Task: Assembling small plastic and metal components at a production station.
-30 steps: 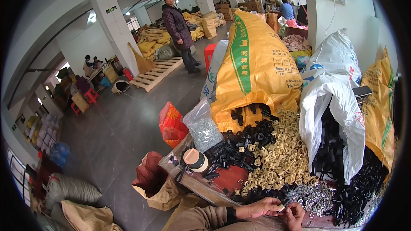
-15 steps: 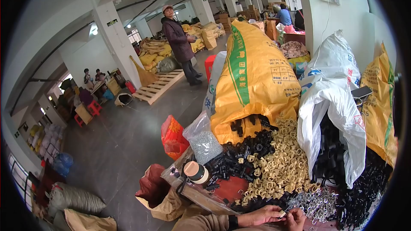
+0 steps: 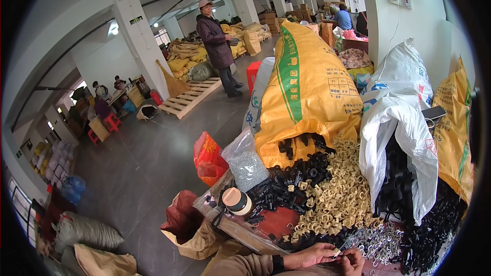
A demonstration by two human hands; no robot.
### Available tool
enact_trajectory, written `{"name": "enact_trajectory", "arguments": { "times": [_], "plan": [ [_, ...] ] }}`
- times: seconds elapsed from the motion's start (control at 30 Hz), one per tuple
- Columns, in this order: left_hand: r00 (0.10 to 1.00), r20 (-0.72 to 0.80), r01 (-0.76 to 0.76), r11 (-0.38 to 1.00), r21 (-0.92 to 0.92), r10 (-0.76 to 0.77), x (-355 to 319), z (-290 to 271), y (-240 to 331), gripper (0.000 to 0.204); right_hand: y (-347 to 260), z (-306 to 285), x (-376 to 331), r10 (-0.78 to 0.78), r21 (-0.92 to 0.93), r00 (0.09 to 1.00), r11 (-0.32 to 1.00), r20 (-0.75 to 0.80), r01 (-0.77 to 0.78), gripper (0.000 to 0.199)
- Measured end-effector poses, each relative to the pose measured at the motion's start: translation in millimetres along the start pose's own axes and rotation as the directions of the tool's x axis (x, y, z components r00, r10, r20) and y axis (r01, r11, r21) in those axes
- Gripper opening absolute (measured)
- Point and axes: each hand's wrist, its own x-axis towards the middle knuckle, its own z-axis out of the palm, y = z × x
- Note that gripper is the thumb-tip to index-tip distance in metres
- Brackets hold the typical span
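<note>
The small beige clip (image 3: 336, 252) is being pinched between both hands, left hand (image 3: 312, 255) and right hand (image 3: 353, 261); likely light, stiff plastic, best gripped by its edges.

Grey concrete floor (image 3: 148, 148), white pillars (image 3: 139, 46), wooden pallet (image 3: 192, 97).

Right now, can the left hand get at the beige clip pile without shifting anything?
Probably yes. The left hand sits at the near edge of the beige clip pile, with nothing standing between them. It already pinches a small beige piece together with the right hand.
</note>
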Motion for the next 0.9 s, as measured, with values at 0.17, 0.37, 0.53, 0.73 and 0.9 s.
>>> {"name": "enact_trajectory", "arguments": {
  "times": [0.17,0.37,0.53,0.73,0.9],
  "plan": [
    [0.999,0.008,0.042,0.999,-0.020,-0.042,1.1,6.7,3.7,0.022,0.3,-1.6,-2.5,0.054,0.093,0.998,0.994,-0.042,-0.050,0.010],
    [0.999,0.031,0.030,0.999,-0.044,-0.029,6.3,7.3,0.1,0.022,7.3,-7.8,-3.0,0.123,0.063,0.992,0.991,-0.039,-0.121,0.010],
    [0.999,0.006,0.033,0.995,-0.095,-0.032,14.0,2.4,-1.5,0.021,7.8,-8.4,1.2,0.158,0.082,0.983,0.985,-0.096,-0.151,0.011],
    [0.999,0.013,0.038,0.993,-0.114,-0.037,12.2,5.3,-1.1,0.021,10.1,-14.2,-0.8,0.201,-0.064,0.979,0.977,-0.034,-0.203,0.013],
    [1.000,0.007,0.030,0.994,-0.107,-0.029,6.6,5.2,-5.5,0.022,8.1,-9.5,-7.3,0.207,-0.051,0.977,0.977,-0.045,-0.209,0.016]
  ]
}}
